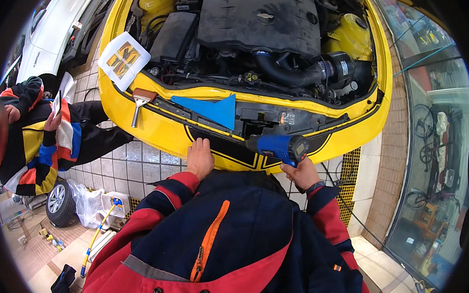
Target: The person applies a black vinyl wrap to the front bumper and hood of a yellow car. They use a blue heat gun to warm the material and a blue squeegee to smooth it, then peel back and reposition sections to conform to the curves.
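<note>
My right hand (302, 174) is wrapped round the grip of a blue and black heat gun (277, 147), its nozzle pointing left over the nose of a yellow car (157, 123). My left hand (200, 158) lies with fingers stretched out on a black striped film (216, 141) on the car's front. Left of the nozzle, a blue triangular plastic scraper (215, 110) rests on the front panel. Beside that scraper is a squeegee (142, 99) with a brown blade and metal handle. A white sheet with a car picture (124, 60) leans at the left corner.
The open engine bay (258, 22) lies ahead. On the left, a person in a multicoloured jacket (46, 143) holds a phone-like object. A wheel (60, 202) and a plastic bag (85, 203) sit on the floor. A dark cable (354, 214) runs along the right, near a glass wall (433, 155).
</note>
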{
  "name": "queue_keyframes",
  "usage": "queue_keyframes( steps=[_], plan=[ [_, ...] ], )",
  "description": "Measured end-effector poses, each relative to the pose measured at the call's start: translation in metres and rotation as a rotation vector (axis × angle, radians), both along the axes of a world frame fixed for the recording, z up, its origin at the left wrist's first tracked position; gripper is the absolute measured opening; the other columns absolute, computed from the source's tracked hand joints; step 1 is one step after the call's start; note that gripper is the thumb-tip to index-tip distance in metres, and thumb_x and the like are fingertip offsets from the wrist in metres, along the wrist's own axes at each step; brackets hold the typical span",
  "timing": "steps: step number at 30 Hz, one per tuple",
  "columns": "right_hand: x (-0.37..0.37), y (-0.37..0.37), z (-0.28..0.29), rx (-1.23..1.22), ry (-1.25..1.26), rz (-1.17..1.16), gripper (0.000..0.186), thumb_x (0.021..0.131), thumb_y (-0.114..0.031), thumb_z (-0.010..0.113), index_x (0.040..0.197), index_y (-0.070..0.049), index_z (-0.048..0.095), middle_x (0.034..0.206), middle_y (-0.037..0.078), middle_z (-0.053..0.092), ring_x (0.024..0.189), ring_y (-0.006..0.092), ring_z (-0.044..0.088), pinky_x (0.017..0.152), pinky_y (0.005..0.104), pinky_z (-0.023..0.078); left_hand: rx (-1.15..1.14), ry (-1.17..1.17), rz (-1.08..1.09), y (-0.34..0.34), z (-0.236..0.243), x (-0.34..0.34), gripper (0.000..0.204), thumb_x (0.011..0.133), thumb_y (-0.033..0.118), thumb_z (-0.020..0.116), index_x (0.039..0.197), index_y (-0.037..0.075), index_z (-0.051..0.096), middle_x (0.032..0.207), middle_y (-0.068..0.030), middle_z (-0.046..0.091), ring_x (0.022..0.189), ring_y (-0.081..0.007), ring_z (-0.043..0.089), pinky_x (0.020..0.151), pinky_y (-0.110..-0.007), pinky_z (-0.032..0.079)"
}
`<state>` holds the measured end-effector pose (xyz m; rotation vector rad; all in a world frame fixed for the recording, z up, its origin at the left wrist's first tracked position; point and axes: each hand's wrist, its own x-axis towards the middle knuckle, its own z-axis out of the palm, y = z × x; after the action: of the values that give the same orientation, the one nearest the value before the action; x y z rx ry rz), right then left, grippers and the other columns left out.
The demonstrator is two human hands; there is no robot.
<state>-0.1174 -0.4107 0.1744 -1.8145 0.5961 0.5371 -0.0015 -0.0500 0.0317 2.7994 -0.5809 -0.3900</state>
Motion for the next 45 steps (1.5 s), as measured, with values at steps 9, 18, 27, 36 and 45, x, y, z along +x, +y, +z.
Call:
queue_keyframes(
  steps=[9, 18, 27, 36, 45],
  plan=[
    [-0.011, -0.007, -0.008, -0.056, -0.003, -0.01, 0.026, 0.099, -0.017, 0.084, 0.118, -0.002, 0.075, 0.076, 0.005, 0.071, 0.066, 0.014, 0.069, 0.063, 0.0331, 0.057, -0.064, -0.028, -0.036, -0.007, 0.014, -0.001, 0.03, 0.09, 0.012, 0.07, 0.118, 0.004, 0.061, 0.116, -0.0183, 0.062, 0.114, -0.0413, 0.063, 0.094, -0.055, 0.05],
    [-0.037, -0.025, -0.008, 0.086, -0.101, -0.396, 0.015, 0.102, -0.013, 0.081, 0.107, -0.001, 0.074, 0.078, 0.004, 0.071, 0.063, 0.0134, 0.066, 0.06, 0.0306, 0.054, -0.366, -0.104, -0.513, -0.06, 0.025, -0.007, 0.053, 0.086, 0.01, 0.069, 0.138, -0.001, 0.067, 0.137, -0.0191, 0.065, 0.134, -0.0384, 0.058, 0.116, -0.051, 0.044],
    [-0.115, -0.068, 0.009, 0.08, -0.181, -0.69, 0.012, 0.101, -0.007, 0.078, 0.107, 0.001, 0.071, 0.085, 0.008, 0.075, 0.061, 0.0151, 0.067, 0.056, 0.031, 0.054, -0.362, 0.0, -0.549, -0.099, 0.011, -0.014, 0.055, 0.088, 0.005, 0.067, 0.141, -0.006, 0.065, 0.141, -0.0219, 0.064, 0.139, -0.0401, 0.056, 0.124, -0.048, 0.041],
    [-0.147, -0.08, 0.005, 0.054, -0.144, -0.668, 0.014, 0.103, -0.009, 0.077, 0.109, 0.002, 0.072, 0.089, 0.009, 0.077, 0.063, 0.0156, 0.067, 0.056, 0.0322, 0.054, -0.392, 0.259, -0.486, -0.113, 0.007, 0.016, 0.047, 0.087, -0.003, 0.065, 0.134, -0.004, 0.068, 0.126, -0.0227, 0.067, 0.118, -0.0432, 0.066, 0.107, -0.05, 0.054],
    [-0.19, -0.075, 0.015, 0.052, -0.129, -0.8, 0.014, 0.102, -0.009, 0.078, 0.11, 0.002, 0.071, 0.09, 0.009, 0.078, 0.065, 0.0152, 0.069, 0.06, 0.0305, 0.055, -0.376, -0.053, -0.502, -0.103, 0.016, -0.017, 0.044, 0.09, 0.0, 0.065, 0.133, -0.007, 0.071, 0.13, -0.0217, 0.07, 0.126, -0.0411, 0.065, 0.112, -0.049, 0.052]
  ],
)
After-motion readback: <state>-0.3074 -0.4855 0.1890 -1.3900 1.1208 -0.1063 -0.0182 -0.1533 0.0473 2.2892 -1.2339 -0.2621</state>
